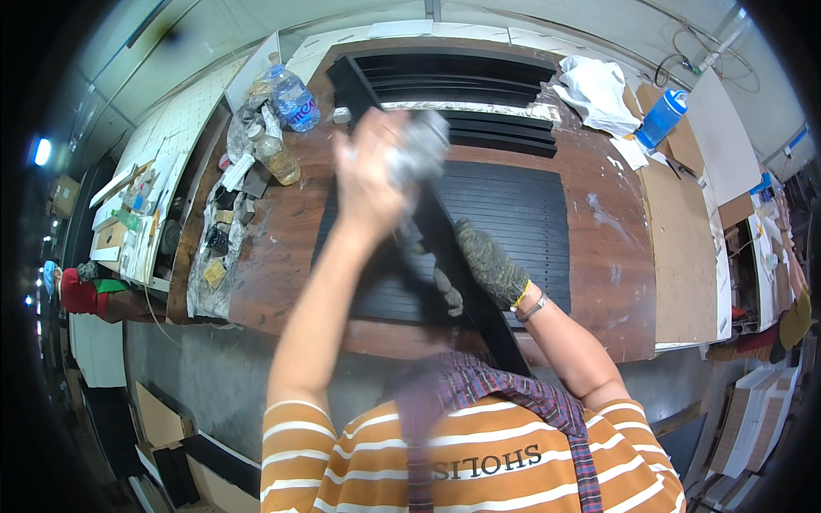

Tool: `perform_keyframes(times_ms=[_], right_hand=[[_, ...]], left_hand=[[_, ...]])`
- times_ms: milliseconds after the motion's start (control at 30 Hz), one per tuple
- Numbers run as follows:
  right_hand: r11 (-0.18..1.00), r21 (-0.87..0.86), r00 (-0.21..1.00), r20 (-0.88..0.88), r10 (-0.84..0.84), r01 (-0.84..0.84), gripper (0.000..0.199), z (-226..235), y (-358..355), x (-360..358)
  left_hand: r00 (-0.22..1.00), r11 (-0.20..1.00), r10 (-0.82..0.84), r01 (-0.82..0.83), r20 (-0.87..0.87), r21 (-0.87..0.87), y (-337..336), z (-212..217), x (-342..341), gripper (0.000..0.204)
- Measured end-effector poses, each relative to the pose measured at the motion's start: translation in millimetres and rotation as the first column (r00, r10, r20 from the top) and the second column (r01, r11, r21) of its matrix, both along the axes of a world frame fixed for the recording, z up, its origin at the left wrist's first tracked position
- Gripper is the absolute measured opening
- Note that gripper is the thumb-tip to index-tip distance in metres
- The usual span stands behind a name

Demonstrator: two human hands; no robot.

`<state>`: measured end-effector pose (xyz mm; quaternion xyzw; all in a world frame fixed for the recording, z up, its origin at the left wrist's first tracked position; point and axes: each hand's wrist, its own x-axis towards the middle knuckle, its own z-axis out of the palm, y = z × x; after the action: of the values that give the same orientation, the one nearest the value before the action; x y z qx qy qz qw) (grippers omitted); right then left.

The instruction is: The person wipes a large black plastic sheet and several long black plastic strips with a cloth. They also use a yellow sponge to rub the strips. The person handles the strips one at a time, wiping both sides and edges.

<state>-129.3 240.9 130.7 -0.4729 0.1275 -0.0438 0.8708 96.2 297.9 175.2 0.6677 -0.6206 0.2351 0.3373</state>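
A long black board [457, 256] runs slantwise from the far left of the table toward my body, raised over the table. My right hand [492, 263], in a dark grey knitted glove, is closed around its near half, with fingers showing on both sides. My bare left hand [372, 175] is smeared by motion at the board's far half. It is closed on a whitish-grey wad [419, 147], which looks like a crumpled cloth and lies against the board. Below lies a flat row of black slats [513, 205] on the brown table [599, 291].
Black boards [445, 68] are stacked at the back. At the left stand a clear bottle with a blue label [295, 98] and a bottle of yellowish liquid [275, 158]. A white plastic bag [594, 94], a blue bottle [662, 118] and cardboard [684, 248] lie at the right.
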Motion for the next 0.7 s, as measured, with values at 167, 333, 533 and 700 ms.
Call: perform_keyframes(times_ms=[167, 333, 533, 700], right_hand=[[0.986, 0.113, 0.992, -0.031, 0.124, -0.119, 0.072, 17, 26, 12], [0.984, 0.051, 0.985, 0.009, 0.17, -0.17, 0.07, 10, -3, 31], [0.761, -0.648, 0.983, 0.133, 0.124, -0.008, 0.065, 13, -20, 48], [0.963, -0.215, 0.973, -0.196, 0.122, -0.164, 0.061, 7, -20, 8]], left_hand=[[0.878, 0.943, 0.288, -0.329, -0.383, -0.045, 8, 27, 182, 0.046], [0.758, 0.831, 0.182, -0.459, -0.626, -0.315, 58, 27, 112, 0.03], [0.996, 0.997, -0.074, 0.075, -0.046, 0.02, 57, -17, 11, 0.047], [0.378, 0.961, 0.041, -0.268, -0.925, -0.067, 83, -49, 59, 0.03]])
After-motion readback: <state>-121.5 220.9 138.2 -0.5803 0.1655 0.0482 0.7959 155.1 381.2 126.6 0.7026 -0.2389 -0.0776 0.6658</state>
